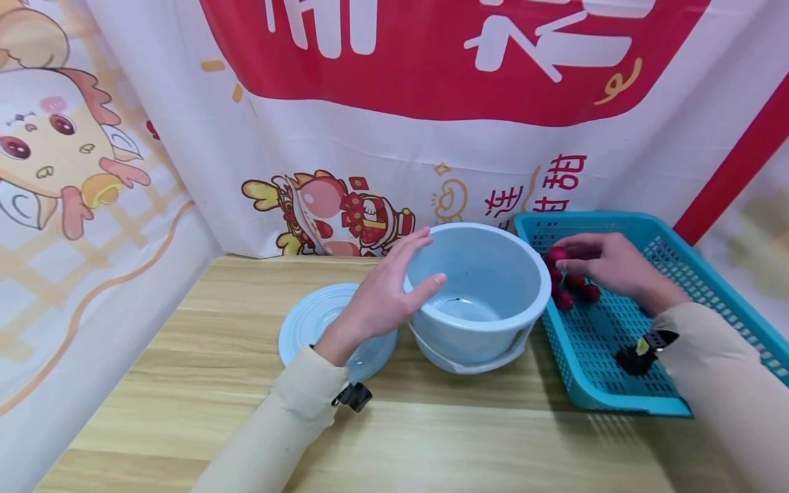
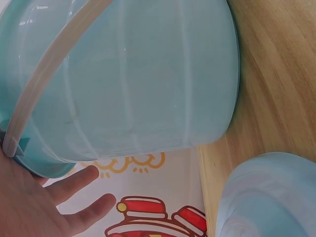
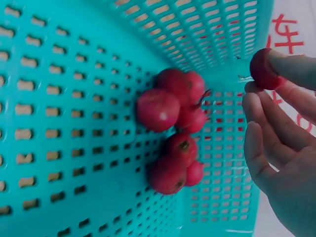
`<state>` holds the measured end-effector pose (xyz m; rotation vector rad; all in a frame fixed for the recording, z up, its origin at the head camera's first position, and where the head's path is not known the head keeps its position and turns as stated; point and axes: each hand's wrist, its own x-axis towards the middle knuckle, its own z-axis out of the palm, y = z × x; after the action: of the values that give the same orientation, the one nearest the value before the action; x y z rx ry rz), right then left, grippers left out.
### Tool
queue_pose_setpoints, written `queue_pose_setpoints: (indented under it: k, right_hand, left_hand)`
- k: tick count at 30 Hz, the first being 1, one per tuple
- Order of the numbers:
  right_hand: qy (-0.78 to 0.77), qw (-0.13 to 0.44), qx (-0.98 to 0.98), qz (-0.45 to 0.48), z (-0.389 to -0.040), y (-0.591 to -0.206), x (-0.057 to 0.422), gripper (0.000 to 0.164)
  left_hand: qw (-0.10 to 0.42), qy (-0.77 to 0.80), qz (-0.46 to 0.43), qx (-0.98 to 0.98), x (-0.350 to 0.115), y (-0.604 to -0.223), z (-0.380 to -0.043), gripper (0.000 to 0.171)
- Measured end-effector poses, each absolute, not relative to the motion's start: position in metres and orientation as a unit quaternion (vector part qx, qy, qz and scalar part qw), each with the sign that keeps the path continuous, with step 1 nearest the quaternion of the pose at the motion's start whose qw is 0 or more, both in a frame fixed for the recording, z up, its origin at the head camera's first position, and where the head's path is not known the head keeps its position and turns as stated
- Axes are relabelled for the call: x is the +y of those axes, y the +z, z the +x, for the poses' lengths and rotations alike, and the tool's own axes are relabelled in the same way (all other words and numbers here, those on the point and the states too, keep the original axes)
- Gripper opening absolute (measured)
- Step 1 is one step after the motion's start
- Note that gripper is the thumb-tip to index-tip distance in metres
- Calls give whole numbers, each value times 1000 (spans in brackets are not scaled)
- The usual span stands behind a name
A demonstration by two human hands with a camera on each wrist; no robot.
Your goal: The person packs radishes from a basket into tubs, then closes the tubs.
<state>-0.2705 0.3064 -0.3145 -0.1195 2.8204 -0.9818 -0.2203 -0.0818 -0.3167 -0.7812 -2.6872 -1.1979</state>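
My right hand point(image 1: 607, 263) pinches a small round red radish point(image 3: 264, 69) between thumb and fingers, over the far left part of the blue-green basket point(image 1: 579, 390). Several more red radishes point(image 3: 170, 173) lie below it, gathered at one side of the basket. My left hand point(image 1: 385, 294) is at the left rim of the light-blue bucket point(image 1: 477, 342), its fingers spread and fairly straight. Its thumb overlaps the bucket's mouth in the head view. In the left wrist view, fingers point(image 2: 74, 185) extend past the rim, and the bucket's handle point(image 2: 47, 64) hangs across its side.
A round light-blue lid point(image 1: 302, 329) lies on the wooden table point(image 1: 203, 383), partly behind my left forearm. At the back hangs a printed white-and-red cloth point(image 1: 382, 157). The bucket stands close to the basket's left wall. A small dark thread-like bit shows on the bucket's bottom.
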Motion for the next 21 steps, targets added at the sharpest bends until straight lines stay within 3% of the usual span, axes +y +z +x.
queue_pose_setpoints:
  k: [10, 21]
  right_hand:
    - [-399, 28, 915, -44, -254, -296, 293, 75]
    - [-448, -47, 888, -91, -242, -285, 276, 54]
  left_hand:
    - [55, -397, -255, -880, -81, -317, -219, 77]
    - [56, -392, -257, -881, -80, -319, -221, 76]
